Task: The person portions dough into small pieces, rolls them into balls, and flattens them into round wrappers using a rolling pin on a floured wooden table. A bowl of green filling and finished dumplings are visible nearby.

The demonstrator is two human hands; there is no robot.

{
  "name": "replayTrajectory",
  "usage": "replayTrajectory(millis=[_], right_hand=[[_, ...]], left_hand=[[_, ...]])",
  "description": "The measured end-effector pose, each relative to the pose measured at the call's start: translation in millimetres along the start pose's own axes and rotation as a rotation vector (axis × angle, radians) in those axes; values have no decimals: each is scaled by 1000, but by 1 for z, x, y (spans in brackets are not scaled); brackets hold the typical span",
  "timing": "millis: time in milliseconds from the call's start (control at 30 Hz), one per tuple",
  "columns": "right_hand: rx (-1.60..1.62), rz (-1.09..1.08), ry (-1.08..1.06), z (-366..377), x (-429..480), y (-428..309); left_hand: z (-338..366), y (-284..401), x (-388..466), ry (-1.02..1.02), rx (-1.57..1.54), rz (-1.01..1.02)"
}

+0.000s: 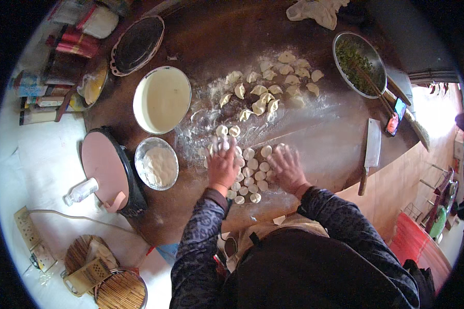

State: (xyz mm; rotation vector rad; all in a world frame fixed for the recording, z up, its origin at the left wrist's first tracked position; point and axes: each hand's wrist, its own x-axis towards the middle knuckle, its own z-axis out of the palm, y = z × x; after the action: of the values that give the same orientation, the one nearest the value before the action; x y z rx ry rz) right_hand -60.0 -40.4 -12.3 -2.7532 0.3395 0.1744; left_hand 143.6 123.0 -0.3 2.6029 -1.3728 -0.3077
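Note:
Small round pieces of dough (249,172) lie in a close group on the floured dark tabletop, between my hands. My left hand (222,166) is palm down over the left side of the group, its fingers spread and blurred. It covers some of the pieces. Just beyond its fingertips sit two more dough pieces (234,131). My right hand (289,166) rests palm down at the group's right edge, fingers apart, partly hiding pieces there. Folded dumplings (259,106) stand in a loose cluster farther up the table, with flour scattered around them.
At left are a large cream basin (162,101), a metal bowl of flour (159,164) and a round pink-topped appliance (105,166). At right, a bowl of green filling (352,58) holds chopsticks; a phone (396,116) and a cleaver (372,145) lie near the table's edge.

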Motion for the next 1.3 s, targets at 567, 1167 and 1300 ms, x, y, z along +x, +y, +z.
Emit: replayTrajectory(millis=[567, 1167, 1300], right_hand=[[-8, 4, -21, -9, 50, -44], [-82, -88, -139, -15, 86, -30], [9, -61, -88, -20, 63, -18]], left_hand=[[20, 45, -69, -182, -80, -293], [61, 95, -96, -148, -174, -77], [57, 85, -93, -126, -199, -55]])
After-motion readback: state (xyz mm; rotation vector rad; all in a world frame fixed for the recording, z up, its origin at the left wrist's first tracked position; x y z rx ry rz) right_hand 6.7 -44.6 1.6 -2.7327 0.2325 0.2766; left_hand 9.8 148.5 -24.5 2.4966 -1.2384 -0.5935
